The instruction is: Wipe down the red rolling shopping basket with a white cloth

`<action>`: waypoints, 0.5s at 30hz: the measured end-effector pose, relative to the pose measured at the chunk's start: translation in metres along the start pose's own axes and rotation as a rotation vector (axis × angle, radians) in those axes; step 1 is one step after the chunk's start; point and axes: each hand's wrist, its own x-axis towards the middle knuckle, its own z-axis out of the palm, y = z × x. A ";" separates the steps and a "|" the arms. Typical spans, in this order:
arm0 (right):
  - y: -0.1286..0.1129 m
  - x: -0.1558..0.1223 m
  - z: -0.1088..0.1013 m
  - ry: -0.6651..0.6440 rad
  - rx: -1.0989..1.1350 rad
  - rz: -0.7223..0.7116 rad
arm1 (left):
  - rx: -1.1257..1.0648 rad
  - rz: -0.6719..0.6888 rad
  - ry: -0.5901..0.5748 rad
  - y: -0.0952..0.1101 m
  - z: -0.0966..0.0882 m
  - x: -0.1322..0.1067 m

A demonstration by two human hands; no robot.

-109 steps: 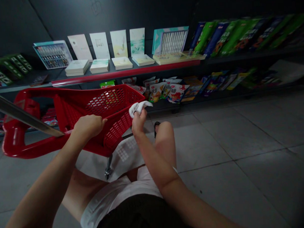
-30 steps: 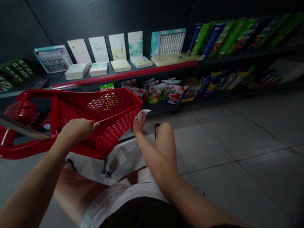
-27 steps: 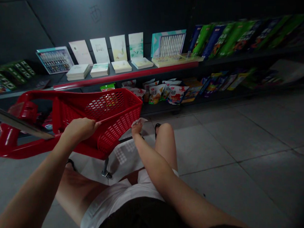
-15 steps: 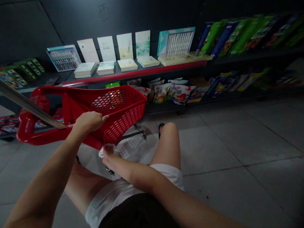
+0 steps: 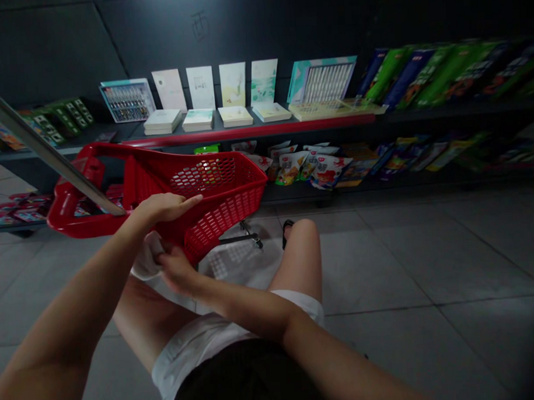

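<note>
A red plastic shopping cart basket is tipped in front of me, its mesh side facing me. My left hand rests on the basket's near rim, fingers laid over it. My right hand is under the basket's near lower edge, closed on a white cloth pressed against the red plastic. My bent knees show below, one at the right.
A metal bar crosses the upper left. Low shelves hold notebooks, art sets, snack bags and green packages. Grey tiled floor spreads to the right. A cart wheel frame sits under the basket.
My right hand with the cloth moved from the basket's front right corner down and left to under its near edge. My view shifted rightward; the left hand stayed on the rim.
</note>
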 end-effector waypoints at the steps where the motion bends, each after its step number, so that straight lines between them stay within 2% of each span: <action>1: -0.002 -0.007 -0.014 0.044 -0.053 -0.018 | -0.017 0.022 -0.012 0.000 0.000 0.000; 4: -0.009 -0.009 -0.057 0.314 -0.363 -0.152 | -0.058 0.073 -0.046 0.003 -0.002 -0.003; 5: -0.009 -0.006 -0.068 0.342 -0.529 -0.237 | -0.069 0.084 -0.059 0.004 -0.003 -0.004; 7: 0.000 0.003 -0.084 0.249 -0.859 -0.366 | -0.083 0.108 -0.080 0.008 -0.005 -0.006; 10: 0.027 0.006 -0.092 0.022 -1.214 -0.441 | -0.061 0.095 -0.061 0.011 -0.005 -0.008; 13: 0.049 0.001 -0.097 -0.155 -1.391 -0.553 | -0.026 0.057 -0.022 0.010 -0.004 -0.007; 15: 0.050 0.004 -0.109 -0.255 -1.461 -0.658 | -0.009 0.059 -0.017 0.008 -0.004 -0.008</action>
